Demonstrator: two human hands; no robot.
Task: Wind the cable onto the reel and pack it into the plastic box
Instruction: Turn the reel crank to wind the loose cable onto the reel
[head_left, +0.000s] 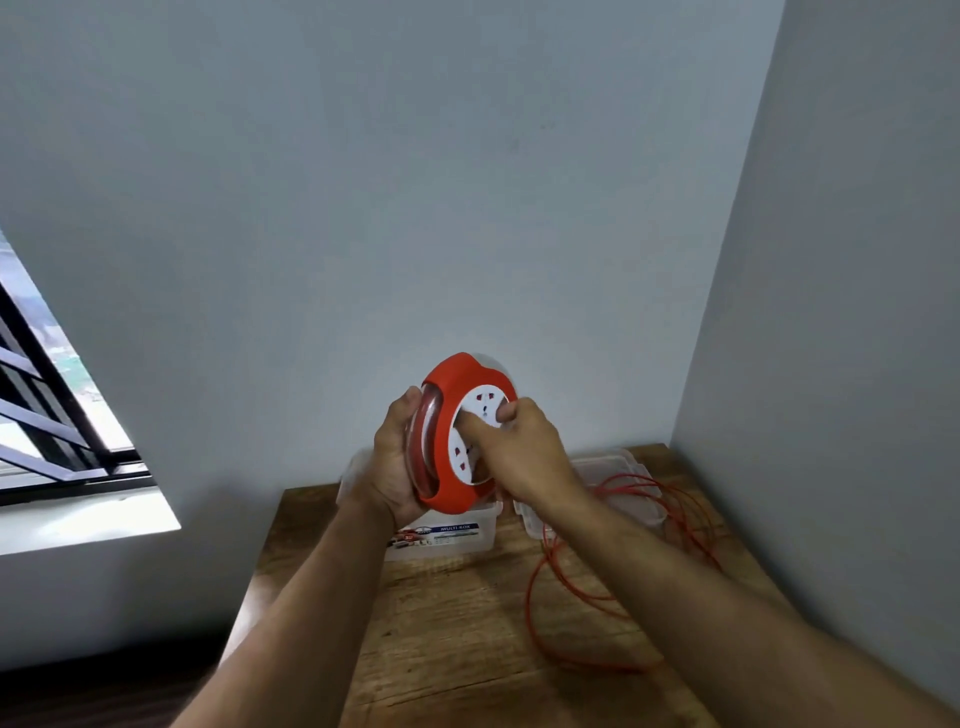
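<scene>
Both grips are closed on the orange-and-white cable reel (464, 426), which is held in the air above the far part of the wooden table (452, 639), tilted so that its white socket face looks toward the right hand. From the head view, the left hand (390, 457) cups the reel's left rim and underside, palm wrapped round the clear edge where red turns of cable already lie inside. The right hand (522, 449) presses on the white socket face, its fingertips (503, 413) curled against the disc near its upper right; whether they pinch a knob there cannot be told.

Below the reel, near the table's far edge, stands the clear plastic box (445, 535), open, with a blue-and-white label on its near wall; the left wrist hides much of it. Just to its right, toward the far right corner, lies the box lid (621, 480), flat on the wood. The loose orange cable (582, 587) sprawls in wide loops over the lid and across the right half of the table, reaching almost to the right edge.

A barred window (57, 415) shows in the left wall.
</scene>
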